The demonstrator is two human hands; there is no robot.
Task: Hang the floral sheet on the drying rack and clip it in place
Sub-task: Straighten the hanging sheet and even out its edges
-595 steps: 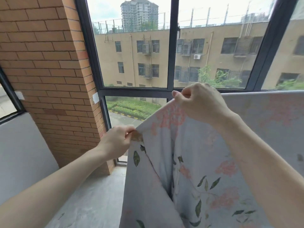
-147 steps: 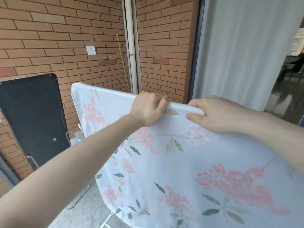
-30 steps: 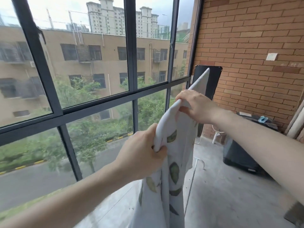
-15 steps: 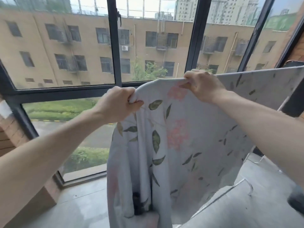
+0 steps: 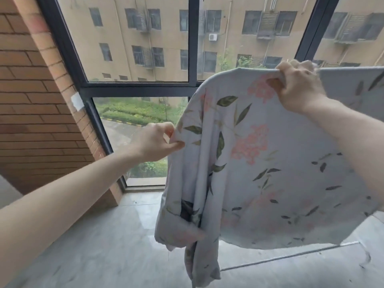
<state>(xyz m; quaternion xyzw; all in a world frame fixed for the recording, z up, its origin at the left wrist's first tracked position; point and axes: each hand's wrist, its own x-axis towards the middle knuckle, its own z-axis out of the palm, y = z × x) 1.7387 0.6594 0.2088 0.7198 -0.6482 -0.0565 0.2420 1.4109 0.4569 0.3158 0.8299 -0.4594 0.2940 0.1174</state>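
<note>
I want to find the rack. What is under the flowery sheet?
Under the pale floral sheet, only a thin grey metal bar shows near the grey concrete floor. The top rail is covered where the right hand grips; the left hand pinches the side edge.

The floral sheet (image 5: 270,163) runs off the right edge; the drying rack beneath it is probably covered.

An enclosed apartment balcony: a brick wall (image 5: 31,96) fills the left of the frame, a bare concrete floor (image 5: 99,252) the bottom, and black-framed windows (image 5: 193,86) across the top look onto a beige residential block (image 5: 170,34) and hedges (image 5: 133,115).
</note>
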